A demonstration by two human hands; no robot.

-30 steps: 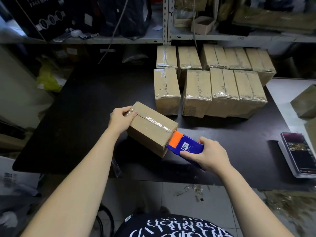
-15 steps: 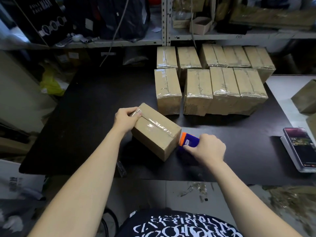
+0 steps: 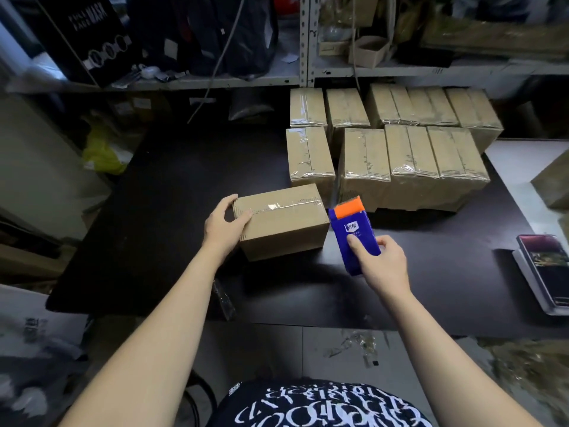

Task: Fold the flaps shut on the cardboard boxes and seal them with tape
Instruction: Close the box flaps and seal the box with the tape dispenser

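A brown cardboard box lies on the black table with a clear tape strip along its closed top seam. My left hand grips its left end, fingers over the top edge and thumb on the front face. My right hand holds a blue tape dispenser with an orange tip, lifted just right of the box, tip pointing away from me. Several taped boxes stand in two rows behind.
A phone on a white stand lies at the table's right edge. More cardboard boxes sit at far right. A metal shelf with bags and small boxes runs behind. Tape scraps litter the floor.
The box has turned from a diagonal to lie square with the table edge. My right hand has pulled the dispenser off the box's right end and raised it, its blue body facing up.
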